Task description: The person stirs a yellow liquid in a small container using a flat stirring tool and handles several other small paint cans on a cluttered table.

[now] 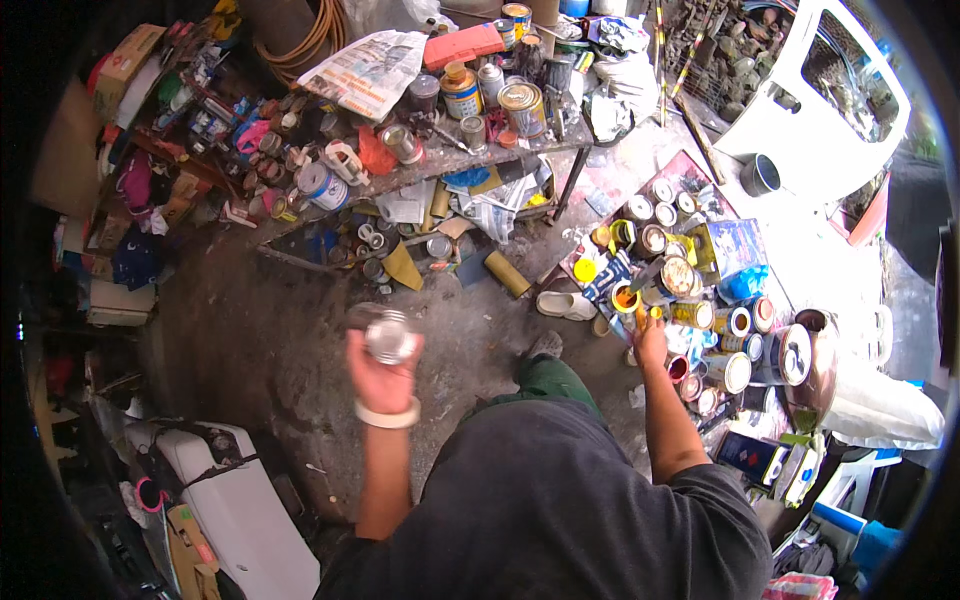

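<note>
My left hand, with a pale band at its wrist, is closed around a small silvery can above the floor; motion smears both. Out to the right, my right hand reaches the edge of a crowd of paint cans, its fingers closed. Something small and yellow-orange shows at the fingertips, too small to name. Just beyond them stands an open can with orange-yellow paint inside. A wide can with a stained top sits beside it, and a yellow lid lies farther left.
A cluttered workbench ahead holds cans, a newspaper and a red case. White shoes lie on the floor by the cans. A white vehicle door leans at far right; a grey panel lies near left.
</note>
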Demonstrator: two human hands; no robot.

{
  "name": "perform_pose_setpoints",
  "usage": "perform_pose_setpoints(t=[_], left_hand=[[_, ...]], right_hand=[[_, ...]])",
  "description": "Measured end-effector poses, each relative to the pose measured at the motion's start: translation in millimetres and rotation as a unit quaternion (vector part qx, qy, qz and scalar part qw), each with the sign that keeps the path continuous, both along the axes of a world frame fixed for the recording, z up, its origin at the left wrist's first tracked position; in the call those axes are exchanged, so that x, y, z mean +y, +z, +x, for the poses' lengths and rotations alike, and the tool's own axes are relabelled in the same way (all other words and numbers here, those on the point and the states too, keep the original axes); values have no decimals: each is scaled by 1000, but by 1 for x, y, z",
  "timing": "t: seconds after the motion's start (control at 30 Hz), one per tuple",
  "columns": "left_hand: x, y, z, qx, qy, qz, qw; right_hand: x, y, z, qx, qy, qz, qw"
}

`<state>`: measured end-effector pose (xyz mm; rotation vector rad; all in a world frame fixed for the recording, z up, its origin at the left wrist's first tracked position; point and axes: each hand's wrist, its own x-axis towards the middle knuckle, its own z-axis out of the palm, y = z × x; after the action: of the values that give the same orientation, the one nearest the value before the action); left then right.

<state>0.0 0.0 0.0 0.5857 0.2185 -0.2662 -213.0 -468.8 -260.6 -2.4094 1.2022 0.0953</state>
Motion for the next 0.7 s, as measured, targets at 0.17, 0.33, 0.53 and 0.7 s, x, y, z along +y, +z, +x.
perform_pose_setpoints(t=[0.17, 0.33, 0.53, 0.7], left_hand=[[-87, 3, -22, 73, -110, 50, 990], [-123, -13, -20, 93, -163, 118, 975], [-131, 1, 27, 20, -120, 206, 971], [-154, -19, 54, -61, -39, 317, 946]], right_hand=[[-25, 6, 24, 88, 6, -9, 996], [-30, -3, 30, 109, 21, -41, 993], [-31, 2, 27, 94, -2, -17, 995], [-10, 27, 4, 77, -9, -4, 997]])
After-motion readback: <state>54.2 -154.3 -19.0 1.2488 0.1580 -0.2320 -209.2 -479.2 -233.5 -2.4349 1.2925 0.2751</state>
